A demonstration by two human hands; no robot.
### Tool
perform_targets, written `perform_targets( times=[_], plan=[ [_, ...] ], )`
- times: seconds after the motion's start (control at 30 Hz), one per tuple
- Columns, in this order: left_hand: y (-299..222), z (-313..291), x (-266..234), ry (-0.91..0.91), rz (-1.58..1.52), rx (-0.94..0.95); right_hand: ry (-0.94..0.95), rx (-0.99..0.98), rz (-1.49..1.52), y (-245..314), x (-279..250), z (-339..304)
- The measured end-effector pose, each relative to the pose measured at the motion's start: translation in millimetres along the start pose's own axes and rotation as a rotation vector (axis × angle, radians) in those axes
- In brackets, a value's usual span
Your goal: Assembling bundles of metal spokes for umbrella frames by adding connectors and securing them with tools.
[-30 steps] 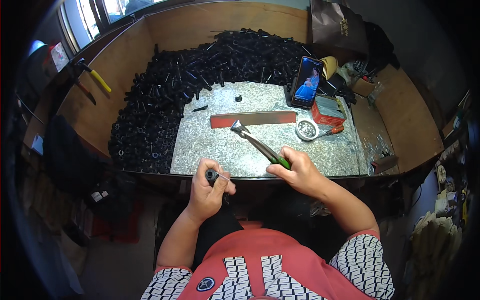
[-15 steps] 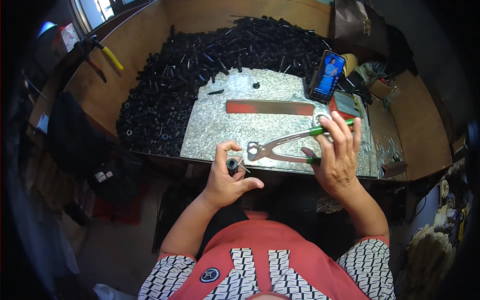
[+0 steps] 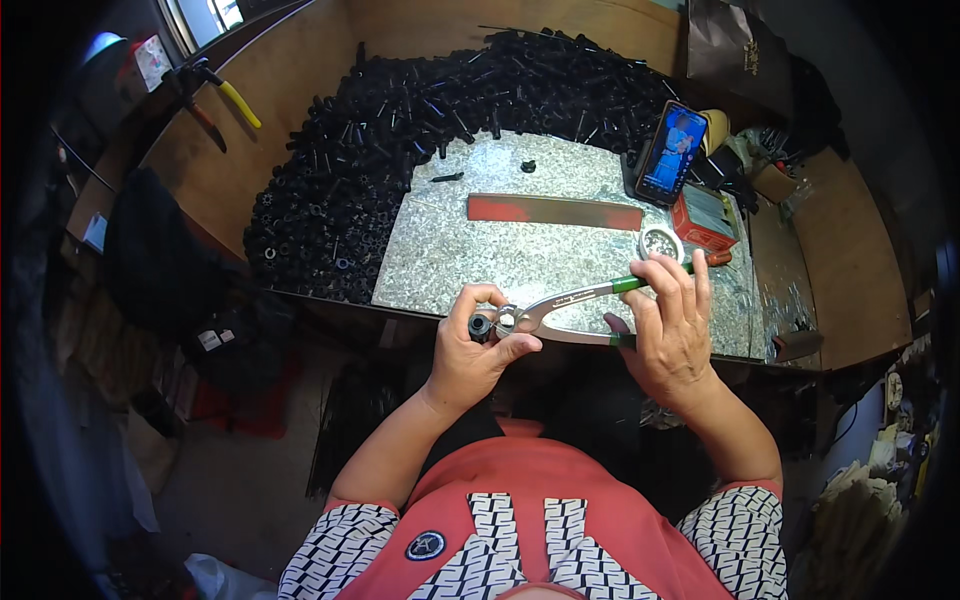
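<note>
Pliers (image 3: 575,305), metal, green-sleeved handles: held level across the near edge of the speckled stone slab (image 3: 450,250), head pointing to nine o'clock, handles to three.

Black tube piece (image 3: 481,327), short and cylindrical: pinched between thumb and forefinger of the left hand (image 3: 470,355), open end facing up, touching the plier head; remaining fingers curled beneath.

Right hand (image 3: 670,335): fingers wrapped over both handles, which stand slightly apart; whether the plier head bites the piece is too small to tell.

Step in hand, as judged: tool being applied to the end of the piece, grip not yet closed. The next move would call for a steady squeeze of the handles while the left pinch keeps the piece square to the head.

Surroundings:
- Heap of like black tubes (image 3: 400,120), ten to twelve o'clock, banked against the slab.
- Red-brown flat bar (image 3: 555,211), on the slab at twelve o'clock.
- Phone (image 3: 672,152), propped upright, one o'clock.
- Red box (image 3: 705,225) and a small round tin (image 3: 660,242), two o'clock, just beside the handles.
- Yellow-handled tool (image 3: 225,95) on the wooden bench (image 3: 215,170), ten o'clock, well apart.
</note>
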State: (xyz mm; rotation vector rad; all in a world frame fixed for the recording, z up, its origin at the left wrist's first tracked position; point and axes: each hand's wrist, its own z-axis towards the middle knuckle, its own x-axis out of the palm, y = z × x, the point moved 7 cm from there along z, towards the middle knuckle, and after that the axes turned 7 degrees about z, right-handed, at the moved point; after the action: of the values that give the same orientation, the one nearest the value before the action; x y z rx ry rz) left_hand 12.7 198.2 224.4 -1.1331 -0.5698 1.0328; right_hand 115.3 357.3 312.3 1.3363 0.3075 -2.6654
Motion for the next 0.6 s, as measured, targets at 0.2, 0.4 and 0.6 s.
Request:
perform_targets(
  times=[0.2,0.4,0.6],
  plan=[
    [1,-2,2,-0.021,0.051,-0.029,-0.062,-0.063,-0.011,3,-2,-9],
    [7,-7,0,0.052,-0.015,-0.061,0.177,-0.052,0.166,3,4,-17],
    [13,-15,-2,0.221,-0.027,-0.116,0.563,0.194,0.998,15,38,-50]
  ],
)
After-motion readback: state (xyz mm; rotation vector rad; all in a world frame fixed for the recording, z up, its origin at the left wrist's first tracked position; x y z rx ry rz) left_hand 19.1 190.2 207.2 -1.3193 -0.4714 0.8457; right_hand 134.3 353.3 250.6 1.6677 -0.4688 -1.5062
